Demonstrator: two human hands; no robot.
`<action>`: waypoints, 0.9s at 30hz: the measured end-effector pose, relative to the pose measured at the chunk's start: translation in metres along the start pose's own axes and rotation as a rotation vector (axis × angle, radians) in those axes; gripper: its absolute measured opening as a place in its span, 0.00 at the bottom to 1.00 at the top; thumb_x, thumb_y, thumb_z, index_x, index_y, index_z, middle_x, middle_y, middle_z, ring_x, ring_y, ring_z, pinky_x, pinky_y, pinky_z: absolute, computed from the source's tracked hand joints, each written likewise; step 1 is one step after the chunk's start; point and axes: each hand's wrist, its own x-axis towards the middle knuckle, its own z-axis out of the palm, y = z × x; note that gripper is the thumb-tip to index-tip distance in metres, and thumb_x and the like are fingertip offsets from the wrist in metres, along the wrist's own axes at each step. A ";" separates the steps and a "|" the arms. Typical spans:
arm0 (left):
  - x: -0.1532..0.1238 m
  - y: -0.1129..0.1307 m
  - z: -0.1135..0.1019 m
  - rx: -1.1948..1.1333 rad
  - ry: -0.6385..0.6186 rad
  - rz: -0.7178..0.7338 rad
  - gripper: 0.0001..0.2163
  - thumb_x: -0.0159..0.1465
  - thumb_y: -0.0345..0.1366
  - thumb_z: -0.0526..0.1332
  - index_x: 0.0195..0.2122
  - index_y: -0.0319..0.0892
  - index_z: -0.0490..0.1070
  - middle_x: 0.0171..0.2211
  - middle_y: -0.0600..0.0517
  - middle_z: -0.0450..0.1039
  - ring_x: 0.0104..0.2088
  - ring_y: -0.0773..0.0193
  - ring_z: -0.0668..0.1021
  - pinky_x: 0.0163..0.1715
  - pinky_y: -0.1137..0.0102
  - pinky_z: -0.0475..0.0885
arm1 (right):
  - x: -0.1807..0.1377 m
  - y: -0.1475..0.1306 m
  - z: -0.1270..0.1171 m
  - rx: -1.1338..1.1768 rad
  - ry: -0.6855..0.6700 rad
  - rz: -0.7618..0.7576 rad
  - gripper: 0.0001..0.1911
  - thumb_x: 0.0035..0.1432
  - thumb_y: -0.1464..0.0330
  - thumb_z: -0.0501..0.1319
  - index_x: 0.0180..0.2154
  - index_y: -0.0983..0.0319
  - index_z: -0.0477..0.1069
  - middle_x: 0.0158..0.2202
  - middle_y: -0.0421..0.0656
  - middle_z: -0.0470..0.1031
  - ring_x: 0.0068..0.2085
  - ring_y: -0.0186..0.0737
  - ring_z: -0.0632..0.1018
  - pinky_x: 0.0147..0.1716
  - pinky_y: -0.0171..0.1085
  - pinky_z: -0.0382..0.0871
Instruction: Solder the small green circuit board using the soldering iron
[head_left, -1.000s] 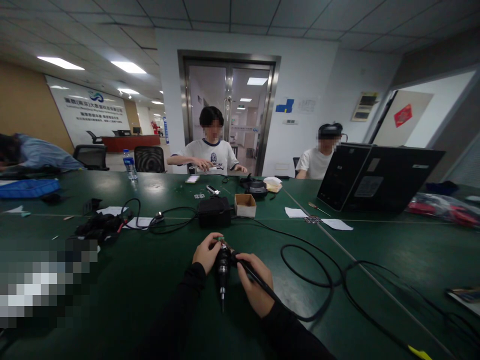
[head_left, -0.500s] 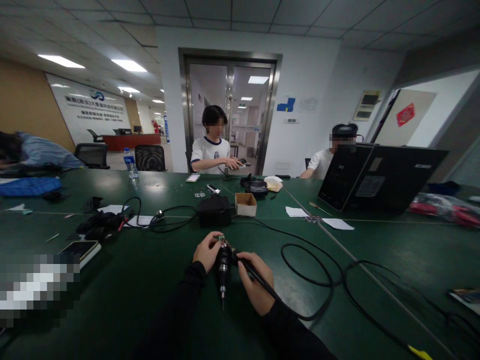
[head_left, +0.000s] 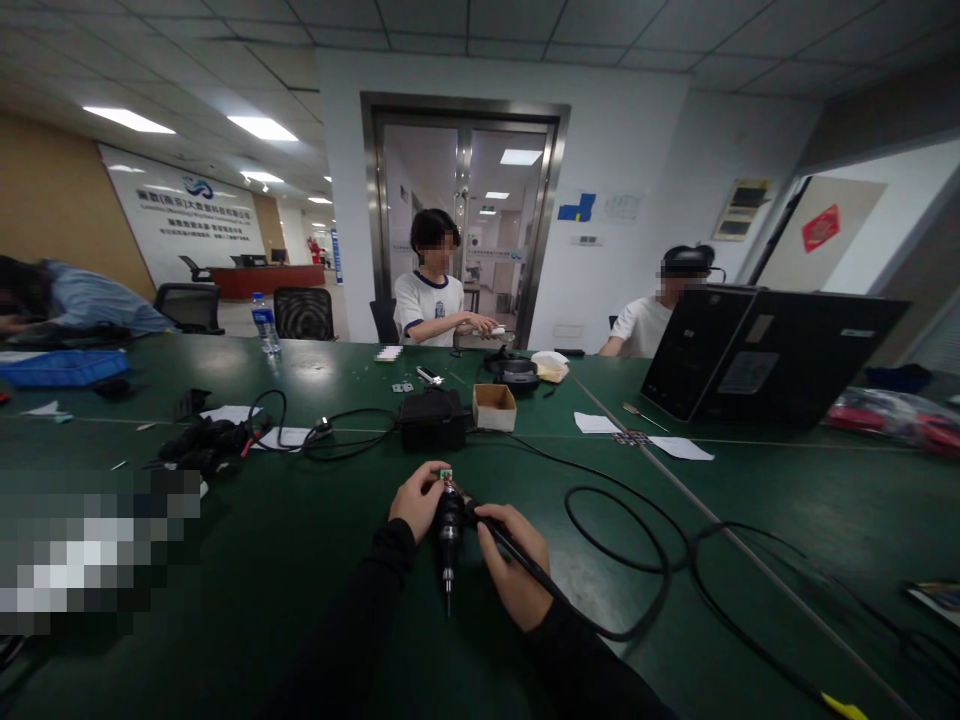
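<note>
On the table, pointing toward me, is a slim black tool with a thin metal bit [head_left: 448, 550], like an electric screwdriver. A small green circuit board [head_left: 446, 473] shows at its far end. My left hand [head_left: 417, 503] is closed at the left of that end, its fingertips pinching the board's edge. With its fingers wrapped round, my right hand [head_left: 517, 565] holds a black handle with a thick cable [head_left: 525, 560]. The handle's front end meets the tool's side near the board; a small brownish piece is between them, too small to make out.
The cable loops [head_left: 664, 560] spread over the right of the green table. Ahead are a black box [head_left: 433, 420], an open cardboard box [head_left: 494, 408] and a headset [head_left: 517, 372]. Black parts [head_left: 199, 440] lie left, a computer case [head_left: 772, 355] right. Two people sit across; another is at far left.
The view has shifted slightly. Both my hands keep their grip at the tool's far end. The person across has moved their hands a little. A pixelated patch at left has changed shape.
</note>
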 end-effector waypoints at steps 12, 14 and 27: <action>0.000 -0.003 0.001 -0.029 -0.002 0.033 0.13 0.59 0.35 0.56 0.45 0.47 0.72 0.35 0.54 0.78 0.38 0.62 0.79 0.45 0.69 0.70 | 0.000 0.002 0.001 -0.005 -0.011 -0.001 0.08 0.59 0.72 0.58 0.40 0.59 0.74 0.36 0.42 0.77 0.37 0.39 0.79 0.38 0.36 0.72; 0.000 -0.002 0.001 -0.029 -0.001 0.037 0.13 0.59 0.35 0.56 0.44 0.47 0.72 0.35 0.54 0.78 0.38 0.62 0.79 0.45 0.69 0.70 | 0.000 0.003 0.002 0.002 -0.009 0.005 0.08 0.59 0.72 0.58 0.40 0.59 0.74 0.36 0.42 0.77 0.37 0.39 0.78 0.39 0.36 0.72; -0.002 0.000 0.001 -0.010 0.009 0.029 0.12 0.59 0.35 0.57 0.44 0.47 0.72 0.35 0.53 0.79 0.37 0.62 0.79 0.44 0.69 0.71 | 0.000 -0.001 -0.002 -0.032 0.033 -0.002 0.08 0.59 0.72 0.58 0.39 0.59 0.74 0.36 0.43 0.78 0.37 0.39 0.79 0.38 0.36 0.73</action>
